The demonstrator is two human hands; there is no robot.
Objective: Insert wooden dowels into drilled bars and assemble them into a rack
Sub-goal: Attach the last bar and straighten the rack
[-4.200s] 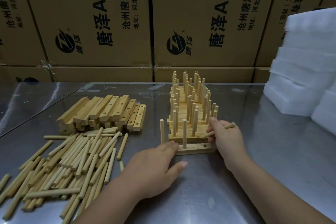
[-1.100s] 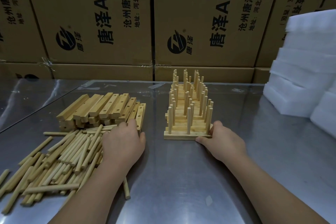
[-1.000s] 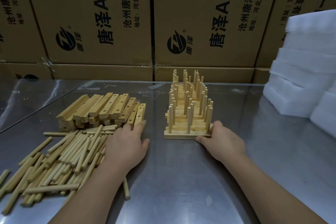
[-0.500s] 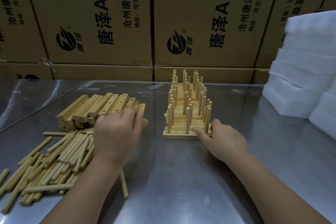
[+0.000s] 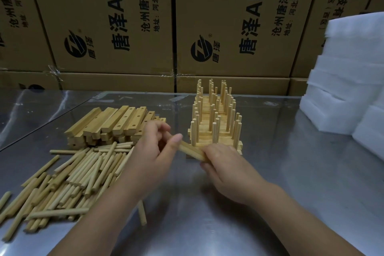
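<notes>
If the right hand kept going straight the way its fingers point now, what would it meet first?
Most likely the front edge of the assembled rack, just beyond the right hand, which grips the near end of a drilled bar shared with the left hand. Depth is uncertain in this single view.
</notes>
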